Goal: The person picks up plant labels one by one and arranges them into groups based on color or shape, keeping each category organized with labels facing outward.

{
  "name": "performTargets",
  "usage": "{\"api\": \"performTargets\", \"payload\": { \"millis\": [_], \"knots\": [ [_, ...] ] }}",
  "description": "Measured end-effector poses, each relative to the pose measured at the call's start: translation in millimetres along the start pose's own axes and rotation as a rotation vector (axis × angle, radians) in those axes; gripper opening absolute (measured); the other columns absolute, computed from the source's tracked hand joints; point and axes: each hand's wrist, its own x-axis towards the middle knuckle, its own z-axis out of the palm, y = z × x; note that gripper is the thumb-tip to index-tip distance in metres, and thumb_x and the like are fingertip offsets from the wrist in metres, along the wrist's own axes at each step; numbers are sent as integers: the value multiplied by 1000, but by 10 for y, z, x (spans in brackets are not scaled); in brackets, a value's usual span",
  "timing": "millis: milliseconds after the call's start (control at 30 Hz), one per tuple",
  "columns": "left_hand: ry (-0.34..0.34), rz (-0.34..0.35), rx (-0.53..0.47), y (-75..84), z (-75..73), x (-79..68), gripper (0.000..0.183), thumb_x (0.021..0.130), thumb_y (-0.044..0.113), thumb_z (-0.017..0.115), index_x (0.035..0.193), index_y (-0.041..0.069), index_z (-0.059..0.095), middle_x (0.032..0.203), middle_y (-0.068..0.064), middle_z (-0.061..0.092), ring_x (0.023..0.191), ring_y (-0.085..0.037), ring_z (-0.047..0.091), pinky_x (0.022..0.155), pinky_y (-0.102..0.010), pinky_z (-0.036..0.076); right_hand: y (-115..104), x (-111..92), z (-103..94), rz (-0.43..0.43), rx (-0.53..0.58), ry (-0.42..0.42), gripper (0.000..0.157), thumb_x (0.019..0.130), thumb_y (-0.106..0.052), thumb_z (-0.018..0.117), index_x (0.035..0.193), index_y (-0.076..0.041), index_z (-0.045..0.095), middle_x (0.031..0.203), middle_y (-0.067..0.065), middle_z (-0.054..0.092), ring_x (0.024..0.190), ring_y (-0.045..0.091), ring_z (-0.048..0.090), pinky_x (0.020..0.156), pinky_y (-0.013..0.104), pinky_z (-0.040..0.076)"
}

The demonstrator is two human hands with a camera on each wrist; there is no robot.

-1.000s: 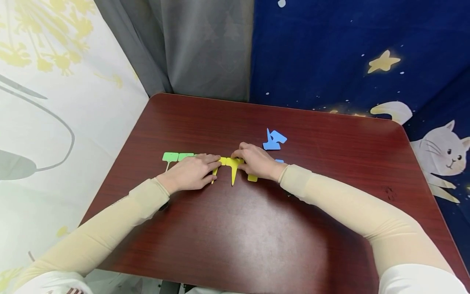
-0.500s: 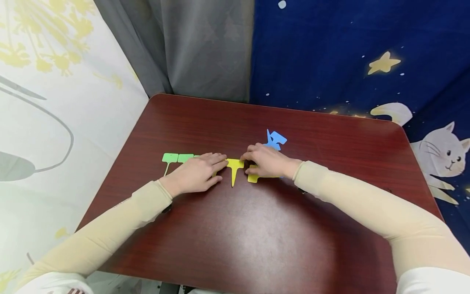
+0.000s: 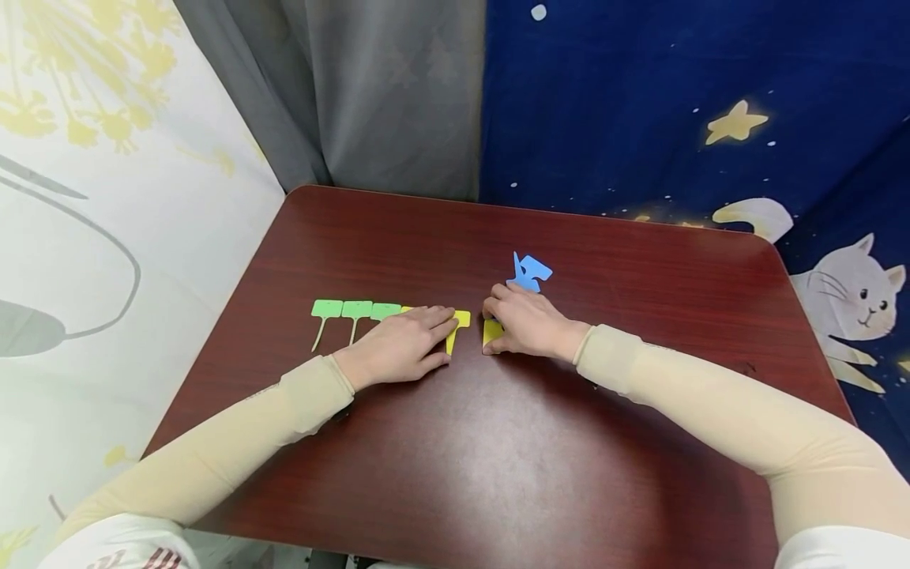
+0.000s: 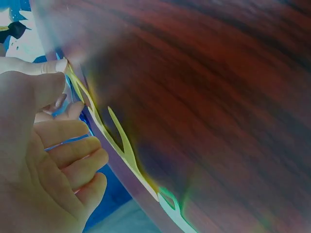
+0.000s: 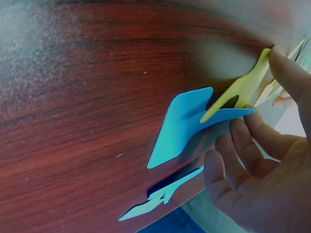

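My right hand [image 3: 533,320] pinches a yellow T-shaped plant label [image 5: 249,87] by its wide head, thumb on one edge and fingertips at the other. Beneath its pointed stem lies a blue label [image 5: 184,126], seen in the right wrist view. My left hand [image 3: 401,348] lies with extended fingers over the yellow end of a row of labels, fingertips on the last yellow label [image 3: 462,318]. From under it, green labels [image 3: 358,309] continue the row leftward, heads edge to edge and stems toward me. The left hand hides the middle of the row.
Overlapping blue labels [image 3: 532,270] lie just beyond my right hand. The dark red wooden table [image 3: 455,442] ends at a grey curtain [image 3: 398,103] and a blue curtain [image 3: 611,103] behind, with a pale patterned wall covering [image 3: 142,261] on the left.
My right hand has left the last yellow label in the row, moved right and taken hold of another yellow label. My left hand has slid right along the row, uncovering more green.
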Motion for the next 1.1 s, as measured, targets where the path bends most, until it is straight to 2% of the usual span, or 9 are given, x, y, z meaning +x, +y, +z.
{"api": "performTargets", "payload": {
  "millis": [167, 333, 433, 633, 867, 1100],
  "knots": [
    [4, -10, 10, 24, 45, 25, 58, 87, 43, 52, 132, 6, 47, 137, -11, 42, 125, -24, 39, 103, -37, 29, 29, 7, -2, 51, 59, -40, 59, 60, -59, 75, 95, -14, 60, 84, -5, 45, 77, 15, 40, 56, 28, 40],
    [16, -13, 12, 22, 70, 51, 58, 87, 43, 53, 131, 5, 48, 137, -12, 42, 125, -24, 39, 103, -36, 29, 52, 12, -1, 95, 121, -59, 58, 58, -58, 77, 92, -18, 53, 78, -6, 49, 73, 15, 43, 51, 30, 40],
    [11, -15, 10, 25, 83, 70, 58, 87, 44, 52, 131, 5, 49, 137, -12, 42, 125, -25, 40, 103, -36, 29, 73, 4, 3, 120, 171, -74, 58, 58, -55, 78, 94, -19, 51, 74, -5, 52, 68, 15, 47, 50, 31, 40],
    [-16, -28, 5, 31, 90, 77, 58, 88, 46, 52, 131, 6, 49, 137, -12, 42, 124, -26, 40, 102, -37, 31, 149, -22, 8, 148, 211, -95, 56, 64, -53, 75, 104, -22, 53, 80, -9, 54, 69, 11, 51, 54, 28, 43],
    [-11, -18, 11, 29, 96, 81, 59, 87, 46, 53, 130, 6, 50, 137, -12, 42, 123, -26, 42, 102, -37, 31, 266, -74, -56, 143, 219, -97, 29, 68, -43, 77, 82, -24, 61, 71, -9, 56, 66, 13, 51, 52, 29, 43],
    [-32, -16, 1, 35, 69, 94, 59, 87, 46, 53, 130, 6, 50, 136, -12, 43, 123, -25, 42, 102, -35, 31, 401, -139, -159, 151, 272, -71, 18, 71, -33, 77, 69, -23, 63, 64, -10, 57, 64, 13, 50, 53, 30, 42]
  ]
}}
